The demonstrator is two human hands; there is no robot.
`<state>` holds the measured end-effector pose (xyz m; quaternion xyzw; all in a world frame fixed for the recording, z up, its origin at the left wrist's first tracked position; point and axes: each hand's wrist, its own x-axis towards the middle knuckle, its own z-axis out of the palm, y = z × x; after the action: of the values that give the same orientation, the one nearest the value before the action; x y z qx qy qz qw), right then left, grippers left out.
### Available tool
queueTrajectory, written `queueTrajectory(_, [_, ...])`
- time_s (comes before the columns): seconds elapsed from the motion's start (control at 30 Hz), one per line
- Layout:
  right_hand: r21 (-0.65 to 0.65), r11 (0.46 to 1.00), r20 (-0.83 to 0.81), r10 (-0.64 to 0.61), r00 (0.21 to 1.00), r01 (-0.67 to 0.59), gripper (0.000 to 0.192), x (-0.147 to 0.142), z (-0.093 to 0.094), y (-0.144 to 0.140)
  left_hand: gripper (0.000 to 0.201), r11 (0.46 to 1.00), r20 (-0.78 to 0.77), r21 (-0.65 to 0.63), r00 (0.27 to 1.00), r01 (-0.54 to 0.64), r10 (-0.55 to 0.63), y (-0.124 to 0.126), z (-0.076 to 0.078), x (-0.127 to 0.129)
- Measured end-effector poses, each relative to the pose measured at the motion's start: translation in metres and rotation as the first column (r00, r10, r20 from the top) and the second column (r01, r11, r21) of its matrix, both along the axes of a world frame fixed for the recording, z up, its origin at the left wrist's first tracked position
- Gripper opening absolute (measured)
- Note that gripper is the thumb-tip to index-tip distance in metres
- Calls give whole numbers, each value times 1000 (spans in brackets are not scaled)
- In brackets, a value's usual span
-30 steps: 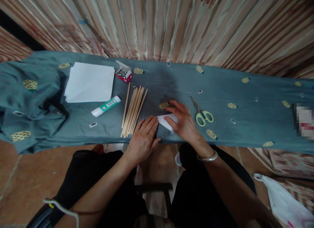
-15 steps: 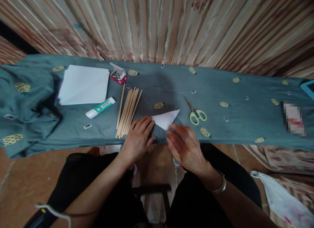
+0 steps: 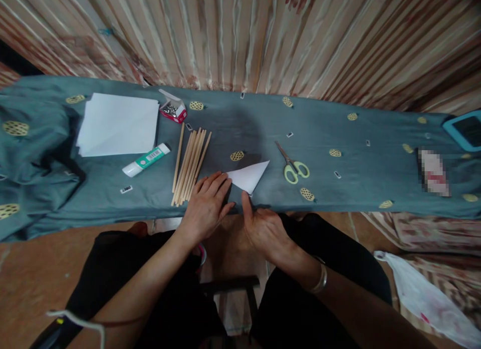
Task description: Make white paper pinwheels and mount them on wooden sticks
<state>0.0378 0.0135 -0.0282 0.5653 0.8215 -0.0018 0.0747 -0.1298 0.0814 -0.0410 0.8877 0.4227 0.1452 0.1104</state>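
A white paper folded into a triangle (image 3: 248,176) lies near the front edge of a table covered in a blue-grey cloth (image 3: 263,128). My left hand (image 3: 206,205) lies flat on the cloth with its fingertips touching the paper's left corner. My right hand (image 3: 263,228) is at the table's front edge, just below the paper, thumb pointing up toward its lower tip; it holds nothing. A bundle of wooden sticks (image 3: 189,163) lies just left of my left hand.
A stack of white sheets (image 3: 117,123), a green-and-white glue stick (image 3: 146,159) and an open red box of pins (image 3: 172,107) sit at the left. Green-handled scissors (image 3: 292,164) lie right of the paper. A blue tray (image 3: 465,129) is far right. A white plastic bag (image 3: 428,299) lies on the floor.
My right hand has slid off the paper toward me, to the table's edge, uncovering the folded triangle. My left hand has stayed at the paper's left corner. The view has shifted slightly.
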Motion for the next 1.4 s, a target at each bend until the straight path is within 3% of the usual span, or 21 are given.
queueTrajectory(0.33, [-25, 1000, 46, -11, 999, 12, 57, 4, 3, -4, 48, 1000, 6, 9, 1000, -8, 8, -1, 0, 1])
queueTrajectory(0.47, [81, 994, -142, 80, 987, -69, 44, 13, 11, -4, 47, 1000, 16, 28, 1000, -12, 12, -2, -1, 1])
queueTrajectory(0.6, [272, 958, -397, 195, 897, -87, 35, 21, 24, 11, 47, 1000, 12, 25, 1000, -10, 9, -2, 0, 2])
queueTrajectory(0.67, [296, 952, -446, 214, 869, -83, 38, 22, 25, 21, 48, 1000, 1, 23, 1000, -9, 9, -2, 0, 2])
queueTrajectory(0.87, [148, 985, -384, 136, 913, -85, 61, 21, 6, 30, 49, 1000, 1, 23, 1000, -5, 5, -1, -1, 0])
queueTrajectory(1.4, [75, 996, -311, 77, 947, -56, 69, 29, -6, 26, 50, 1000, -18, 15, 1000, -5, 5, -3, -1, 0])
